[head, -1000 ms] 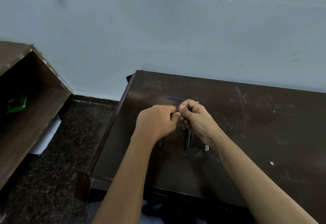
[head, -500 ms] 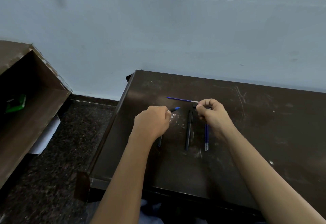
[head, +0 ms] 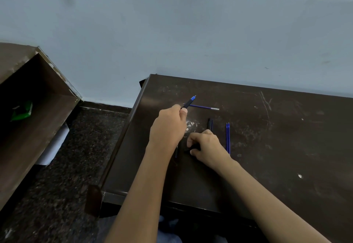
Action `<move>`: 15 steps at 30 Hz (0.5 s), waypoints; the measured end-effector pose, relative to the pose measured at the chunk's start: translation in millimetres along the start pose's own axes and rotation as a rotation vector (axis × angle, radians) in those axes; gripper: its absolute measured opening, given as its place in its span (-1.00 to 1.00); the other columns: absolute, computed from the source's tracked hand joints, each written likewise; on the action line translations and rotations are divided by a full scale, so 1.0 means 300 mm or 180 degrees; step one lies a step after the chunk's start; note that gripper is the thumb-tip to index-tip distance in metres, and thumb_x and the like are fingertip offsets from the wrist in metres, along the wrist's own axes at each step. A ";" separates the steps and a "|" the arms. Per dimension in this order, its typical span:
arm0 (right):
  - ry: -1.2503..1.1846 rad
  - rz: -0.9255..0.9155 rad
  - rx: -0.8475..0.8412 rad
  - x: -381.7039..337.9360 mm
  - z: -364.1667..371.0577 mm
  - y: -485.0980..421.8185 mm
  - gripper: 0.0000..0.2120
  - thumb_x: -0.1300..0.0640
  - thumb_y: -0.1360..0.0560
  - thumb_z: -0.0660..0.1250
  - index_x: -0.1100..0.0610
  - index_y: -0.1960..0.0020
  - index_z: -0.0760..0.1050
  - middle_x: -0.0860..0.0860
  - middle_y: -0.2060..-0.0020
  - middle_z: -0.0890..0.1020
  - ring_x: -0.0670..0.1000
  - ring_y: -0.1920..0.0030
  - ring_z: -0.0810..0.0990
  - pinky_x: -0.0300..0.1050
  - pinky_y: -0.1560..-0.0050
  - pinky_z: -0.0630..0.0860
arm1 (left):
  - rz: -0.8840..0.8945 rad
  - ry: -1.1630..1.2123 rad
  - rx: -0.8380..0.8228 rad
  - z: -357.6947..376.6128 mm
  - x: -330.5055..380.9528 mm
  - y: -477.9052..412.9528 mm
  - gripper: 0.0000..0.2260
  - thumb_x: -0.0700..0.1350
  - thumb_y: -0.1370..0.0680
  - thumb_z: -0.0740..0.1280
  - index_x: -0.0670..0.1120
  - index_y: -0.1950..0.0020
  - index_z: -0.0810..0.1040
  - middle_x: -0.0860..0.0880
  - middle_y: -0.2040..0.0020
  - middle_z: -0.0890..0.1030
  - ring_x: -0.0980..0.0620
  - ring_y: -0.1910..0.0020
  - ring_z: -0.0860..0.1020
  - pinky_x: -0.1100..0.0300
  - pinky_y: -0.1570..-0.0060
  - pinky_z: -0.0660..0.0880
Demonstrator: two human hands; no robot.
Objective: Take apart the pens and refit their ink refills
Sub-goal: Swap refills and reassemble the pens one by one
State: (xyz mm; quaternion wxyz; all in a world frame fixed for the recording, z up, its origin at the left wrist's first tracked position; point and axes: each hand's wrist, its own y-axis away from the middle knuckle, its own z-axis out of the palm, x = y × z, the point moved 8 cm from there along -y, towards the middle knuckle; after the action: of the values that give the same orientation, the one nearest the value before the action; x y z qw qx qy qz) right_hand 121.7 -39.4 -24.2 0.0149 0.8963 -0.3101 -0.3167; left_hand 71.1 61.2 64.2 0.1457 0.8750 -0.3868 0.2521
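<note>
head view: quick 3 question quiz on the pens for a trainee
1. True or false: the left hand holds a blue-tipped pen.
2. How many refills lie side by side to the right of the black pen? A one, B two, C four.
3. Fill in: the lone refill lies on the ___.
Key: 1 true; 2 B; 3 table.
</note>
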 end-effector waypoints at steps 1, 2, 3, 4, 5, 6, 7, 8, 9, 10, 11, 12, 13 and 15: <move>0.0031 -0.0009 0.0000 0.003 0.003 -0.001 -0.81 0.22 -0.44 0.37 0.09 -0.04 0.54 -0.04 0.05 0.55 0.04 -0.18 0.39 0.00 -0.22 0.38 | -0.0054 -0.0033 -0.0037 0.004 -0.003 -0.002 -0.74 -0.04 -0.65 0.05 -0.13 0.09 0.43 -0.03 0.23 0.49 0.10 0.39 0.41 0.33 0.43 0.27; 0.0068 -0.0021 -0.0014 0.006 0.009 -0.003 -0.82 0.22 -0.43 0.37 0.10 -0.03 0.54 -0.02 0.03 0.58 0.05 -0.17 0.40 -0.01 -0.21 0.39 | -0.0098 -0.0043 -0.0070 0.008 -0.004 -0.004 -0.72 -0.06 -0.65 0.05 -0.16 0.09 0.46 -0.05 0.21 0.50 0.10 0.38 0.42 0.33 0.42 0.28; 0.0102 -0.0045 -0.0032 0.007 0.012 -0.005 -0.82 0.22 -0.43 0.38 0.10 -0.03 0.55 -0.01 0.02 0.60 0.04 -0.16 0.41 -0.03 -0.19 0.40 | -0.0121 -0.0037 -0.0097 0.012 -0.005 -0.005 -0.72 -0.08 -0.65 0.05 -0.18 0.09 0.47 -0.06 0.20 0.50 0.10 0.38 0.42 0.33 0.42 0.29; 0.0096 -0.0065 -0.0047 0.007 0.012 -0.008 -0.82 0.21 -0.44 0.39 0.10 -0.03 0.55 -0.02 0.02 0.60 0.03 -0.15 0.43 -0.07 -0.18 0.41 | -0.0118 -0.0031 -0.0103 0.013 -0.004 -0.005 -0.73 -0.09 -0.64 0.06 -0.17 0.11 0.46 -0.07 0.20 0.50 0.10 0.38 0.42 0.33 0.42 0.29; -0.0002 -0.0057 -0.0017 0.006 0.003 -0.012 -0.83 0.21 -0.44 0.39 0.09 -0.03 0.56 -0.04 0.02 0.61 0.00 -0.13 0.47 -0.15 -0.14 0.44 | -0.0103 -0.0019 -0.0096 0.011 -0.004 -0.003 -0.75 -0.09 -0.64 0.08 -0.16 0.12 0.45 -0.06 0.21 0.49 0.10 0.39 0.41 0.33 0.43 0.29; -0.0241 0.0023 0.0089 0.006 -0.022 -0.014 -0.83 0.20 -0.46 0.39 0.09 -0.04 0.58 -0.06 0.03 0.61 -0.05 -0.08 0.51 -0.27 -0.07 0.46 | -0.0078 0.0006 -0.0085 0.008 -0.003 -0.001 -0.77 -0.08 -0.64 0.09 -0.14 0.12 0.45 -0.03 0.23 0.48 0.11 0.39 0.41 0.32 0.43 0.28; -0.0600 0.0190 0.0250 0.012 -0.057 -0.017 -0.84 0.19 -0.47 0.38 0.09 -0.04 0.58 -0.08 0.06 0.62 -0.11 -0.01 0.54 -0.35 0.02 0.47 | -0.0050 0.0037 -0.0086 0.006 -0.002 0.001 -0.78 -0.06 -0.64 0.11 -0.12 0.10 0.45 0.00 0.26 0.47 0.11 0.39 0.41 0.32 0.43 0.28; -0.1047 0.0373 0.0479 0.023 -0.098 -0.020 -0.87 0.17 -0.48 0.37 0.09 -0.03 0.60 -0.08 0.11 0.63 -0.13 0.07 0.56 -0.37 0.08 0.47 | -0.0015 0.0060 -0.0090 0.005 0.000 0.004 -0.79 -0.04 -0.63 0.12 -0.10 0.09 0.45 0.03 0.28 0.45 0.11 0.40 0.41 0.32 0.44 0.27; -0.1588 0.0542 0.0685 0.040 -0.135 -0.020 -0.89 0.14 -0.49 0.37 0.10 0.01 0.61 -0.06 0.16 0.65 -0.13 0.13 0.57 -0.34 0.10 0.48 | 0.0016 0.0063 -0.0105 0.006 0.002 0.006 -0.80 -0.03 -0.63 0.13 -0.08 0.08 0.46 0.05 0.29 0.44 0.11 0.40 0.42 0.32 0.44 0.26; -0.2198 0.0657 0.0809 0.052 -0.160 -0.018 -0.89 0.11 -0.50 0.36 0.12 0.03 0.62 -0.03 0.20 0.65 -0.11 0.19 0.57 -0.26 0.12 0.50 | 0.0050 0.0048 -0.0122 0.006 0.006 0.007 -0.80 -0.02 -0.63 0.14 -0.08 0.07 0.48 0.05 0.29 0.44 0.11 0.39 0.42 0.32 0.44 0.26; -0.2746 0.0731 0.0828 0.056 -0.173 -0.015 -0.85 0.08 -0.51 0.36 0.15 0.05 0.62 0.01 0.22 0.65 -0.10 0.24 0.56 -0.22 0.16 0.50 | 0.0083 0.0011 -0.0141 0.009 0.009 0.008 -0.79 -0.01 -0.62 0.15 -0.08 0.07 0.49 0.05 0.30 0.45 0.11 0.37 0.43 0.30 0.44 0.27; -0.3145 0.0786 0.0777 0.053 -0.176 -0.012 -0.82 0.05 -0.51 0.36 0.16 0.07 0.62 0.05 0.22 0.64 -0.09 0.28 0.53 -0.21 0.18 0.48 | 0.0114 -0.0043 -0.0152 0.012 0.013 0.010 -0.79 0.00 -0.62 0.16 -0.08 0.09 0.49 0.05 0.31 0.44 0.10 0.37 0.42 0.28 0.44 0.27; -0.3402 0.0850 0.0717 0.048 -0.175 -0.009 -0.81 0.03 -0.50 0.37 0.15 0.10 0.62 0.08 0.22 0.63 -0.08 0.29 0.51 -0.20 0.20 0.47 | 0.0139 -0.0096 -0.0164 0.015 0.016 0.011 -0.78 0.00 -0.61 0.17 -0.08 0.13 0.49 0.04 0.30 0.46 0.09 0.36 0.42 0.26 0.43 0.27; -0.3734 0.0996 0.0662 0.041 -0.162 -0.002 -0.84 0.03 -0.49 0.39 0.12 0.16 0.61 0.10 0.23 0.60 -0.07 0.33 0.48 -0.20 0.24 0.45 | 0.0191 -0.0116 -0.0194 0.022 0.021 0.013 -0.79 -0.01 -0.59 0.20 -0.08 0.12 0.53 0.00 0.23 0.53 0.05 0.31 0.47 0.23 0.41 0.29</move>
State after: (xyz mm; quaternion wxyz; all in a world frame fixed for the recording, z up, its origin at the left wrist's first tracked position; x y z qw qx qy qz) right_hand 157.5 -54.3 7.5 -0.1993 0.5134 -0.4237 -0.7192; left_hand 74.0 51.9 62.5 0.1576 0.8626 -0.4230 0.2285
